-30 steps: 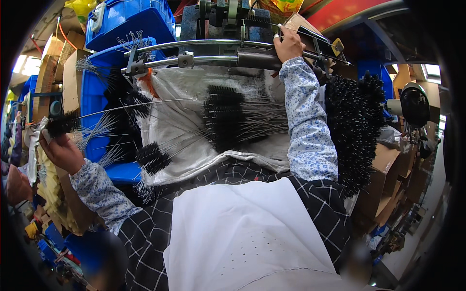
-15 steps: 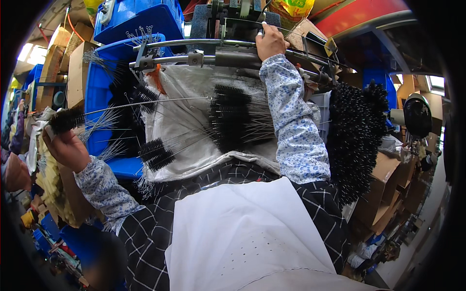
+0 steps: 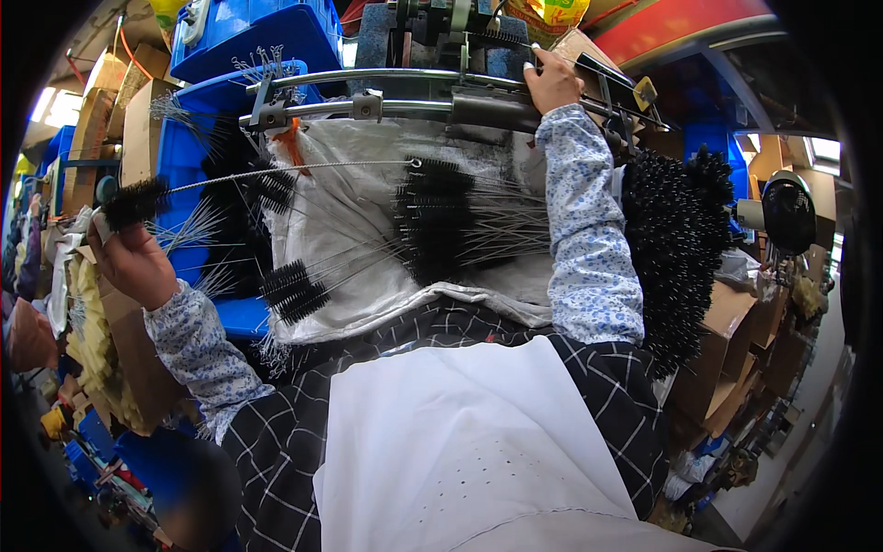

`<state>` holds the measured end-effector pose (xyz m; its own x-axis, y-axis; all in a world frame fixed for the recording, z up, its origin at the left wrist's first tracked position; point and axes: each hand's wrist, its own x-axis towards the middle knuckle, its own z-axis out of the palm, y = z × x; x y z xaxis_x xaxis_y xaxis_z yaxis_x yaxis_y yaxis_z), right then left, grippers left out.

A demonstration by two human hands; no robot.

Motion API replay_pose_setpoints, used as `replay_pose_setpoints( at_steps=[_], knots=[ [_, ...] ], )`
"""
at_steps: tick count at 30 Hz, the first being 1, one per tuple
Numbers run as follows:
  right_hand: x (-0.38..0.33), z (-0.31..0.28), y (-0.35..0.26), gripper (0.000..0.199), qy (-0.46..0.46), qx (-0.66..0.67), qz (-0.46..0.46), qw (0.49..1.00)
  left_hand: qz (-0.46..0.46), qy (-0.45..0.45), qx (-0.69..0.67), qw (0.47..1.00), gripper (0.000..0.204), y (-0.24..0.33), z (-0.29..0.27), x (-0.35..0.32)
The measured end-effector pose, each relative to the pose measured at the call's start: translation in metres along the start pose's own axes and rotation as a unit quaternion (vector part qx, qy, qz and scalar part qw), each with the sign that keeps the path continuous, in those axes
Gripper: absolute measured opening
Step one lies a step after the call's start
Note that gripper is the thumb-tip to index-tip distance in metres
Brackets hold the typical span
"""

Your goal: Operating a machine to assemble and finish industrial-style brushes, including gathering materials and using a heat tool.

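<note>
On the left, my left hand (image 3: 138,265) is closed around the bristle end of a black twisted-wire brush (image 3: 136,202). Its thin stem reaches right to a small loop above the lap cloth. My right hand (image 3: 555,83) is at the machine (image 3: 451,60), over its metal rods. Its fingertips, with white coverings, close at the end of another dark bristly brush (image 3: 501,39) coming out of the machine; the grip itself is small and partly hidden. A pile of black wire brushes (image 3: 432,221) lies on the grey-white cloth (image 3: 349,221), stems pointing right.
A large mass of black brushes (image 3: 676,248) stands to the right. Blue bins (image 3: 175,193) with wire-stemmed brushes are at the left. Cardboard boxes (image 3: 727,340) sit at the right, and a round black lamp-like object (image 3: 788,216) is beyond. Another person's hand (image 3: 29,336) shows far left.
My right hand has moved right along the rods, and dark bristles now show between the machine and its fingers. The left hand and its brush have shifted slightly right.
</note>
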<state>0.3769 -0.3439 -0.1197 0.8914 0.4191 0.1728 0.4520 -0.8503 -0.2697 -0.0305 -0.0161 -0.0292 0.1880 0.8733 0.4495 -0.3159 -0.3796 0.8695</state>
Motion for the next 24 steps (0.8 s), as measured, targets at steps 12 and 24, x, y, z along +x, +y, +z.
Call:
replay_pose_setpoints(
  at_steps=[12, 24],
  knots=[
    [0.030, -0.066, 0.055, 0.029, -0.143, -0.008, -0.109, 0.984, -0.218, -0.175, -0.098, 0.955, 0.018, -0.013, 0.105, -0.039],
    [-0.098, -0.054, -0.100, 0.033, -0.268, 0.276, -0.198, 0.902, -0.304, -0.359, -0.059, 0.880, 0.018, -0.031, 0.156, -0.125]
  ],
)
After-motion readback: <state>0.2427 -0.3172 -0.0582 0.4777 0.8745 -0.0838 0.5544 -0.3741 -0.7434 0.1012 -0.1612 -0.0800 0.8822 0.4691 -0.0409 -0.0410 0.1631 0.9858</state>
